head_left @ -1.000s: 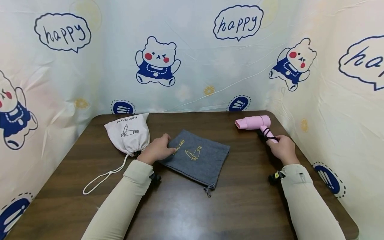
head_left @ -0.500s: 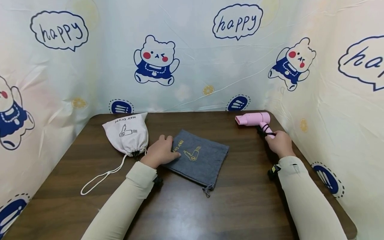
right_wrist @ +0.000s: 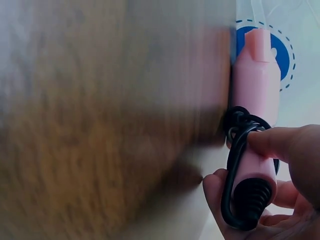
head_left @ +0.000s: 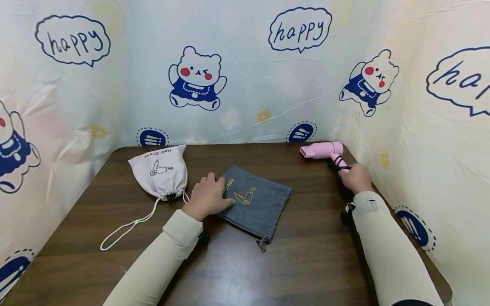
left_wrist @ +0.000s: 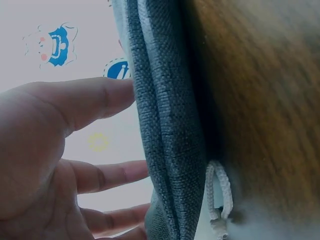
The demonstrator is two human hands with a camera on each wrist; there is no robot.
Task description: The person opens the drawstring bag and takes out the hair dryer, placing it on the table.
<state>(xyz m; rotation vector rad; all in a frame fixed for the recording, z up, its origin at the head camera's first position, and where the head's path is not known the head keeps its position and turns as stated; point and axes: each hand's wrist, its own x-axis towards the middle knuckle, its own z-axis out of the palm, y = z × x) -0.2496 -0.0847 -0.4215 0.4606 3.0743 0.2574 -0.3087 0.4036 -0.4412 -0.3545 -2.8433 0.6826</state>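
My left hand [head_left: 208,196] lies at the left edge of a grey-blue drawstring bag [head_left: 260,204], printed with a yellow hair dryer picture. In the left wrist view its fingers are spread and fairly straight, with thumb and fingertips against the cloth [left_wrist: 165,100]. On the far right, my right hand [head_left: 357,178] grips the handle of a pink hair dryer [head_left: 322,150]. The right wrist view shows the thumb on the handle [right_wrist: 255,162] and fingers behind it. A black cord [right_wrist: 235,165] is wrapped round that handle.
Left of my left hand lies a white drawstring bag [head_left: 160,174], its long white cord [head_left: 130,227] looped on the brown table [head_left: 245,272]. A printed curtain [head_left: 245,76] stands around the table's back and sides.
My left hand has shifted right onto the grey-blue bag's edge, its fingers spreading. My right hand has slid slightly forward with its grip on the hair dryer handle. The head view has shifted a little.
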